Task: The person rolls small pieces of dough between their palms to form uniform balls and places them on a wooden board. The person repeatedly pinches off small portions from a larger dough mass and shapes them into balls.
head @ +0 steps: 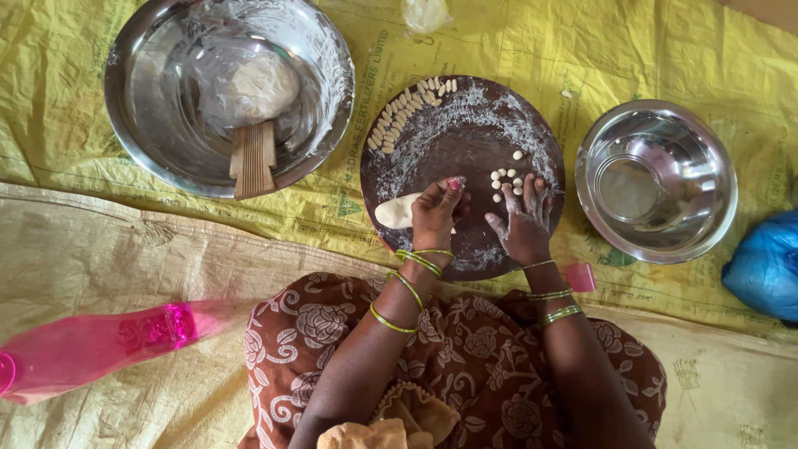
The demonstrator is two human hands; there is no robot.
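A round dark wooden board [462, 154], dusted with flour, lies in front of me. My left hand [435, 214] rests on a lump of pale dough [396, 211] at the board's near left, fingers pinching it. My right hand [524, 223] lies spread on the board, floury, its fingertips next to several small dough pieces [504, 184]. A curved row of more small dough pieces [406, 110] lines the board's far left edge.
A large steel bowl [150, 125] at the far left holds a dough ball [263, 86] and a ridged wooden paddle [252, 158]. A smaller steel bowl [657, 180] stands right. A pink plastic bottle [91, 345] lies near left, a blue bag [766, 264] at right.
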